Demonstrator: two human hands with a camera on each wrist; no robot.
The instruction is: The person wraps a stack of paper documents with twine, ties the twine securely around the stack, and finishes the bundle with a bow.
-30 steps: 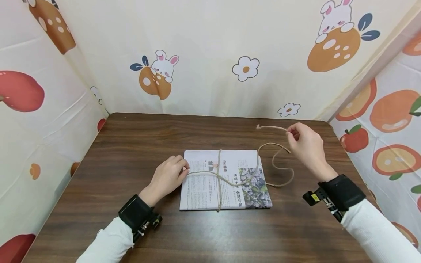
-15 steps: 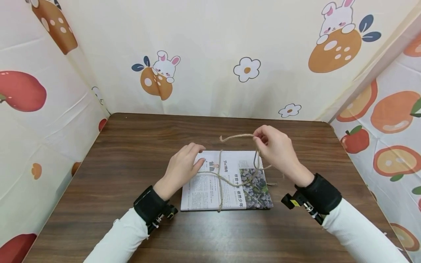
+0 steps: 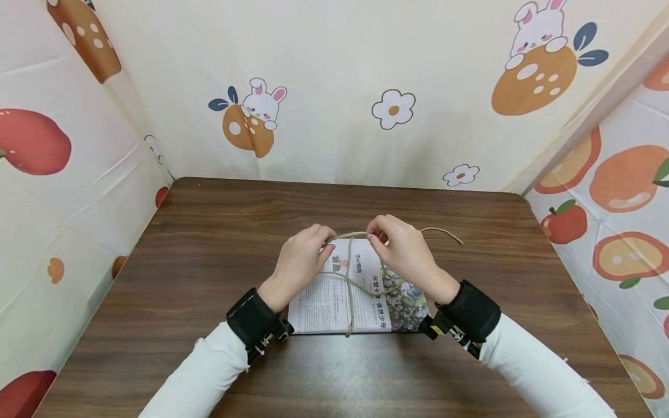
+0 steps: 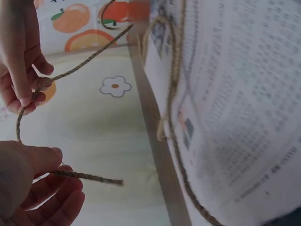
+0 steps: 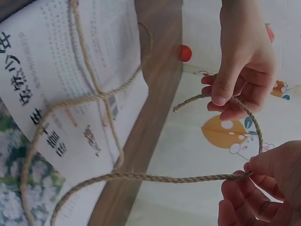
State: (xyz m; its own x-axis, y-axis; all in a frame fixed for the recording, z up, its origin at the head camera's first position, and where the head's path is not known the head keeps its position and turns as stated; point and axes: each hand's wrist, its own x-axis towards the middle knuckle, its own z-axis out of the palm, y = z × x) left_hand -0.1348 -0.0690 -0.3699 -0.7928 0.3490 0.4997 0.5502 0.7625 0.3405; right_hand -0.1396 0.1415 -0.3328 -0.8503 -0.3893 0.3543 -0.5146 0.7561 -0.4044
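A folded newspaper bundle (image 3: 319, 310) lies on the table, with one strand of twine (image 3: 349, 307) running front to back over it and another crossing it sideways. Over its far edge, my left hand (image 3: 302, 260) pinches the twine near one end, and a short free tail (image 4: 101, 179) sticks out past the thumb in the left wrist view. My right hand (image 3: 406, 252) pinches the same twine further along. Between the hands the twine makes a short arc (image 5: 257, 125). From the right fingers it runs back toward the newspaper in the right wrist view.
The brown wooden table (image 3: 235, 209) reaches back to a cream curtain (image 3: 324, 116) printed with rabbits and flowers. Fruit-patterned curtains stand along both sides. A length of twine (image 3: 441, 230) extends behind the right hand. Each wrist wears a black camera band.
My right hand has moved left, bringing the twine's end over the newspaper's far edge. My left hand has left the newspaper's left side, moved right and now pinches the twine.
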